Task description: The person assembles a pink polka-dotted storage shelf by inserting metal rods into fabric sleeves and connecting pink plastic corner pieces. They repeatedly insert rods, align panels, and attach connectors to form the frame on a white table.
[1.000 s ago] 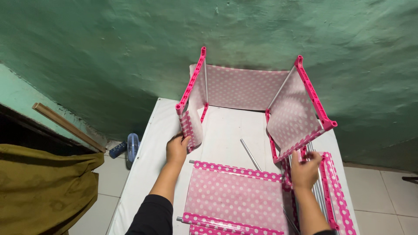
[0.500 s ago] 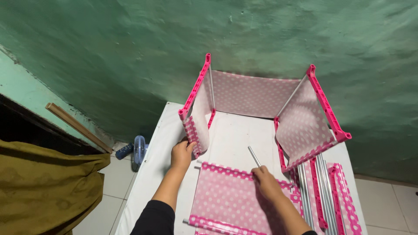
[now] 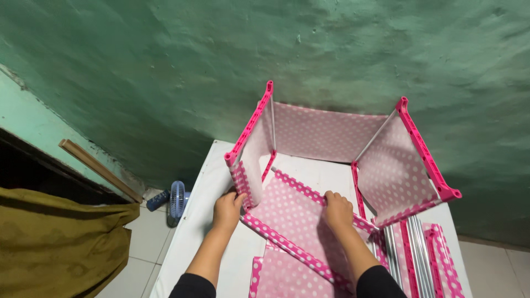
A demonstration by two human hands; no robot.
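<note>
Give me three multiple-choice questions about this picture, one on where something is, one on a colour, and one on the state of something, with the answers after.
1. Where is the small blue fan?
A. On the white table
B. On the tiled floor left of the table
C. Inside the pink frame

2. What colour is the wall behind the table?
A. Green
B. Yellow
C. Grey

3. How is the dotted panel under the right hand placed?
A. Rolled into a tube
B. Hanging from the wall
C. Tilted, far end inside the open frame

Answers:
1. B, it sits on the tiles beside the white table.
2. A, the plaster is mottled green.
3. C, the right hand grips its pink edge while the left hand is at the frame's left corner.
</note>
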